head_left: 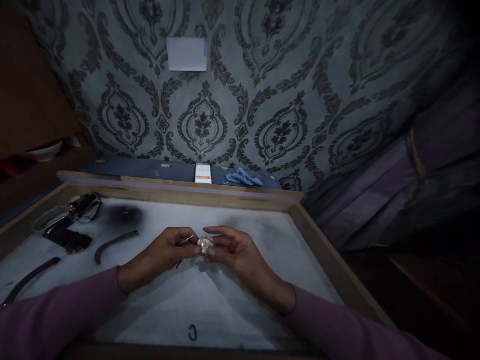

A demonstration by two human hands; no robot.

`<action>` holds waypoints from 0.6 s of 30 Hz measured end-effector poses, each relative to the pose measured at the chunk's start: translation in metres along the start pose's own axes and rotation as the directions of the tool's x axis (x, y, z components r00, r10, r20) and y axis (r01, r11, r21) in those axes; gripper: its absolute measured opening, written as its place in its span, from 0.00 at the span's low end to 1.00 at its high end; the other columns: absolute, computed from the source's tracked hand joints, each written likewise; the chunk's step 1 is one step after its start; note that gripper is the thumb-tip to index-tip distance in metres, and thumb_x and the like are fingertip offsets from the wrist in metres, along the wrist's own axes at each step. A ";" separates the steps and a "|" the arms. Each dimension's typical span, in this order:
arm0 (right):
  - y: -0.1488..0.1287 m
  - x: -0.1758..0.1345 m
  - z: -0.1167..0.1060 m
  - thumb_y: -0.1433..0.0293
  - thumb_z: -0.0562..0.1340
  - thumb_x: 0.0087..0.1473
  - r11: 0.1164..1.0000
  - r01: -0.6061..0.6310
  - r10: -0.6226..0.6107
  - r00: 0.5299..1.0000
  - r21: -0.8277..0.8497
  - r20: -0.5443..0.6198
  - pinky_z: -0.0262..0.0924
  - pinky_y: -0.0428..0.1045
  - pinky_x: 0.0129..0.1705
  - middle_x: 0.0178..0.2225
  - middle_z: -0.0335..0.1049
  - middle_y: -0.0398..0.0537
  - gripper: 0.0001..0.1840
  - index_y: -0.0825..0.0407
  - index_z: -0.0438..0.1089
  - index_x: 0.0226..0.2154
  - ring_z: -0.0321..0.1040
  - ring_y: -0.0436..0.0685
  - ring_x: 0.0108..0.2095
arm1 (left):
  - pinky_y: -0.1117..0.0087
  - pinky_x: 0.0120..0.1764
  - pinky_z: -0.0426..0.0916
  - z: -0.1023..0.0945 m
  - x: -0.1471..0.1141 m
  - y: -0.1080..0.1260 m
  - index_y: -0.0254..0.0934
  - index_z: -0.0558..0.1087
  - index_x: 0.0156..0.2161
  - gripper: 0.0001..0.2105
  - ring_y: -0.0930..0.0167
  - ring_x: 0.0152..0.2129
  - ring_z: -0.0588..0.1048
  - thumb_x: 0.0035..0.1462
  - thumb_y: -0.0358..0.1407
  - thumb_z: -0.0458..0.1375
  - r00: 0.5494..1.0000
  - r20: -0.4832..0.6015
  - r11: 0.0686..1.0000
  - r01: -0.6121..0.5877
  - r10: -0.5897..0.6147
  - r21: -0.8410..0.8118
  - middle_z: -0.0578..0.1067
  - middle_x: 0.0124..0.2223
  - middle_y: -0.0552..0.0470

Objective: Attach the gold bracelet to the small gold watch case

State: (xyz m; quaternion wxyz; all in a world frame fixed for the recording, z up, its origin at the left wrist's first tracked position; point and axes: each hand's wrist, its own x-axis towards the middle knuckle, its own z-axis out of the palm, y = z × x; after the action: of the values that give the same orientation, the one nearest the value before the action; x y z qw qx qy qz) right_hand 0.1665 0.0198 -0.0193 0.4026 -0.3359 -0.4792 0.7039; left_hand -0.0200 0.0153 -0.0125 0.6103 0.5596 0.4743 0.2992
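Between my two hands, over the white-lined tray, is a small round watch case (pixel 205 244) with a pale, shiny face and no strap visible on it. My left hand (pixel 168 250) is closed, pinching the case's left edge. A thin tool (pixel 186 240) with a light, metallic upper end and a dark lower end also sticks out of that hand; its exact kind is unclear. My right hand (pixel 238 250) grips the case's right edge between thumb and fingers, index finger stretched above it. To the left lies a dark curved watch strap (pixel 114 245).
Another dark strap (pixel 32 280) and several watches (pixel 67 235) lie at the tray's left. A small dark C-shaped piece (pixel 192 332) is near the front. Wooden rims (pixel 330 255) border the tray. Behind are a lit phone (pixel 203 173) and a blue cloth (pixel 244 177).
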 end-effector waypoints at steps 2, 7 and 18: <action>-0.001 -0.003 0.002 0.71 0.73 0.41 0.997 0.043 -0.043 0.999 -0.070 0.001 0.69 0.48 0.36 0.30 0.78 0.43 0.23 0.50 0.74 0.43 0.75 0.53 0.32 | 0.76 0.19 0.45 0.000 -0.001 0.000 0.35 0.70 0.30 0.16 0.79 0.14 0.51 0.47 0.47 0.64 0.999 -0.002 0.998 -0.043 0.043 0.036 0.57 0.16 0.65; -0.004 -0.010 0.004 0.73 0.68 0.48 0.960 0.175 -0.170 0.985 -0.218 0.042 0.69 0.53 0.43 0.34 0.79 0.45 0.24 0.48 0.70 0.50 0.76 0.57 0.38 | 0.75 0.22 0.49 0.001 -0.005 0.001 0.35 0.72 0.29 0.11 0.77 0.16 0.56 0.48 0.42 0.63 0.988 -0.036 0.980 -0.142 0.148 0.140 0.59 0.17 0.63; -0.010 -0.017 0.005 0.76 0.64 0.53 0.780 0.379 -0.372 0.921 -0.497 0.119 0.70 0.56 0.49 0.39 0.80 0.46 0.24 0.45 0.70 0.52 0.77 0.59 0.44 | 0.73 0.29 0.59 0.002 -0.012 0.003 0.35 0.75 0.31 0.08 0.72 0.25 0.65 0.51 0.39 0.61 0.963 -0.078 0.940 -0.234 0.260 0.249 0.70 0.25 0.55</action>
State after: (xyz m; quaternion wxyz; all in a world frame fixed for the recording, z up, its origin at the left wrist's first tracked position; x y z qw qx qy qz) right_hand 0.1720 0.0047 -0.0072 0.4275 -0.3232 -0.7084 0.4593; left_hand -0.0225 0.0046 -0.0073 0.4697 0.6663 0.4654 0.3446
